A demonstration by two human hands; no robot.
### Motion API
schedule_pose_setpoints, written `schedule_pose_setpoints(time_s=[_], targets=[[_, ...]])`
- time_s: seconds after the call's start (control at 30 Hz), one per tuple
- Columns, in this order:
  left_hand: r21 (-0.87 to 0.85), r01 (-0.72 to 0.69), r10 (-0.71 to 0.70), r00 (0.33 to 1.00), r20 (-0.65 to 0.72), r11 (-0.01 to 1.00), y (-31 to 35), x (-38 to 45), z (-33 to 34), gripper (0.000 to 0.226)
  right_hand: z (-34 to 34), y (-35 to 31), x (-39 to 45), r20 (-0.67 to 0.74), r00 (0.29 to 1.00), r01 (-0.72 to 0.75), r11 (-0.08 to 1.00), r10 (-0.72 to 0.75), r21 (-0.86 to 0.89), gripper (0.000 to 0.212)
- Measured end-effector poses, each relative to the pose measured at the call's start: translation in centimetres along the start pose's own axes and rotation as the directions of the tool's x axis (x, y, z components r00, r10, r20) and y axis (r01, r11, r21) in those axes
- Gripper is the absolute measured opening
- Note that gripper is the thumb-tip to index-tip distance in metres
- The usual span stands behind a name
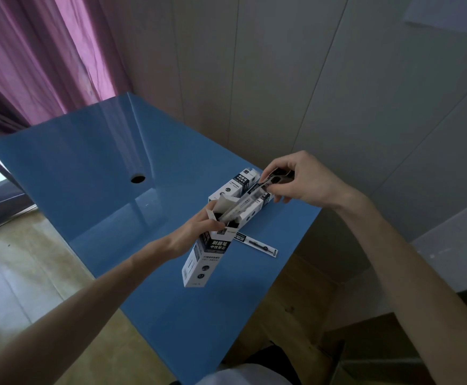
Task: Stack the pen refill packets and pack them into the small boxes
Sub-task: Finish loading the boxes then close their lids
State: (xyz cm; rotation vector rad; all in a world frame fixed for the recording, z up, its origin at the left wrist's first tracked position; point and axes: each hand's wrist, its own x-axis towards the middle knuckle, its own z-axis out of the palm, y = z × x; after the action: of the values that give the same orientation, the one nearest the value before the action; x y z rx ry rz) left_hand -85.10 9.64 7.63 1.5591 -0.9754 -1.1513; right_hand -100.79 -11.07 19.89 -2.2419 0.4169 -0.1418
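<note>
1. Between our two hands, the fingers of our right hand are closed on the far end of a bundle of pen refill packets, pinching it from above.
2. That bundle slants down toward us, and its near end sits in the open mouth of a small box.
3. We hold this box in our left hand, fingers wrapped around its upper part just below the opened flap; the box is tilted, with its closed bottom end pointing toward us above the counter.
4. Just behind the held box, two more small boxes lie flat on the counter side by side, partly hidden by the bundle and our right hand.
5. One single refill packet lies flat on the counter just right of the held box, near the counter's right edge.
6. Farther out, the blue counter has a round hole in its surface, well apart from the boxes.
7. Beyond the counter we see a purple curtain at the left and a pale panelled wall behind.
</note>
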Motion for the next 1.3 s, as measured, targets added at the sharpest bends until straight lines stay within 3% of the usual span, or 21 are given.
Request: schedule_pose_setpoints(time_s=[0.13, 0.23, 0.43, 0.53, 0.6, 0.73, 0.87, 0.93, 1.0, 1.1, 1.17, 1.23, 1.3], targets=[[0.041, 0.003, -0.004, 1.0, 0.021, 0.999, 0.3, 0.1, 0.1, 0.059, 1.8, -0.7, 0.2, 0.088, 0.996, 0.031, 1.0, -0.031, -0.004, 0.018], [0.031, 0.002, -0.003, 1.0, 0.011, 1.0, 0.4, 0.4, 0.2, 0.069, 3.4, -0.4, 0.6, 0.037, 0.998, 0.041, 0.996, -0.044, 0.078, 0.026], [0.016, 0.001, 0.0, 0.996, -0.091, 1.0, 0.2, 0.6, 0.5, 0.057, 7.5, 1.4, 0.9, -0.231, 0.971, 0.065, 0.998, -0.062, 0.006, 0.024], [0.039, -0.017, 0.021, 0.994, -0.111, 0.999, 0.3, 0.6, 0.8, 0.063, 9.1, 2.5, 1.0, -0.134, 0.99, 0.031, 0.991, -0.049, -0.131, 0.027], [0.058, -0.02, 0.026, 0.993, -0.111, 0.998, 0.1, 0.5, 0.9, 0.066, 9.3, 2.8, 1.0, -0.114, 0.993, 0.036, 0.997, -0.043, -0.062, 0.028], [0.075, -0.035, 0.045, 0.991, -0.126, 0.997, 0.1, 0.4, 0.9, 0.063, 9.1, 2.8, 0.6, -0.322, 0.945, 0.115, 0.982, -0.062, 0.149, 0.018], [0.15, -0.034, 0.047, 0.995, -0.087, 0.988, 0.1, 1.0, 1.0, 0.065, 11.4, 3.9, 0.6, -0.214, 0.971, 0.108, 0.994, -0.107, -0.007, 0.012], [0.205, 0.006, 0.013, 0.996, -0.09, 0.979, -0.4, 1.5, 0.9, 0.082, 11.4, 4.9, 1.1, -0.156, 0.987, 0.057, 0.994, -0.041, 0.096, 0.012], [0.249, 0.041, -0.02, 0.996, -0.086, 0.968, -0.9, 1.9, 0.6, 0.093, 10.6, 6.2, 1.3, -0.073, 0.996, -0.029, 0.944, 0.056, 0.33, 0.012], [0.366, 0.086, -0.047, 0.992, -0.113, 0.927, -1.0, 2.2, 0.4, 0.097, 10.2, 9.8, 0.8, -0.154, 0.965, -0.116, 0.874, 0.211, 0.471, 0.013], [0.414, 0.105, -0.052, 0.989, -0.137, 0.904, -1.1, 2.3, 0.5, 0.091, 11.0, 12.9, 0.4, -0.235, 0.928, -0.207, 0.925, 0.288, 0.317, 0.013], [0.45, 0.108, -0.037, 0.986, -0.162, 0.886, -1.2, 2.6, 0.8, 0.071, 12.3, 15.2, 0.1, -0.187, 0.924, -0.332, 0.942, 0.333, 0.036, 0.026], [0.437, 0.13, -0.051, 0.981, -0.189, 0.89, -1.4, 3.1, 1.3, 0.056, 13.9, 16.2, -0.1, -0.122, 0.933, -0.359, 0.91, 0.34, -0.208, 0.041]])
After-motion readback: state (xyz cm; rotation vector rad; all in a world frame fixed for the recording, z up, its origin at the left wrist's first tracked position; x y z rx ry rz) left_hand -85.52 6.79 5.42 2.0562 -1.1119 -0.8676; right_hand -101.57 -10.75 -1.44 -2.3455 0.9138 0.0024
